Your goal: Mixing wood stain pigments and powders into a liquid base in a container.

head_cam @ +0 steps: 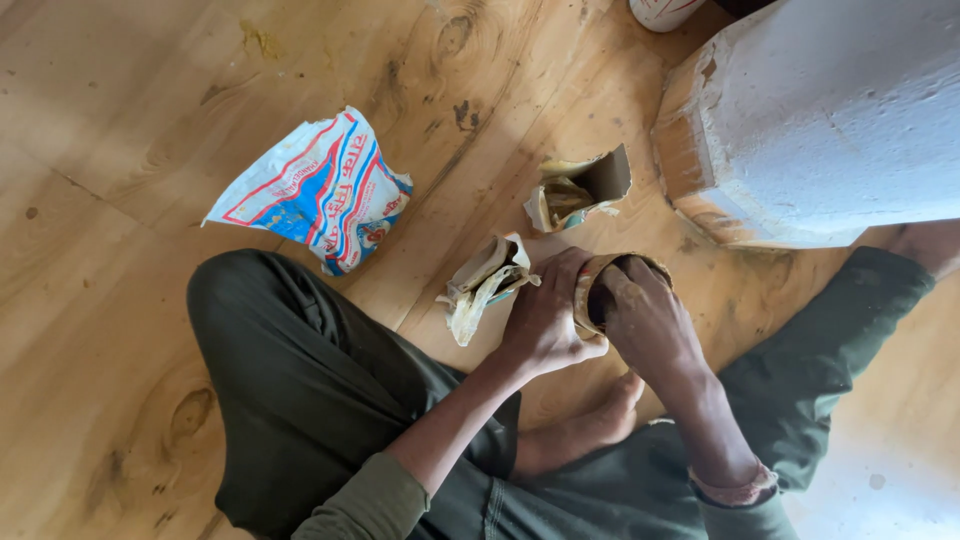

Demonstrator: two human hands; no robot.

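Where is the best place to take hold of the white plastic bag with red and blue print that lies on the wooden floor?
Grip the white plastic bag with red and blue print at its crumpled lower end near the knee, probably from above: that end is bunched into folds that fingers can pinch, while the upper part lies flat on the wooden floor.

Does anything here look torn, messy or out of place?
Yes. Two torn-open cartons lie crumpled on the wooden floor, beside a rumpled plastic bag. The left hand grips a round container while the right hand reaches inside.
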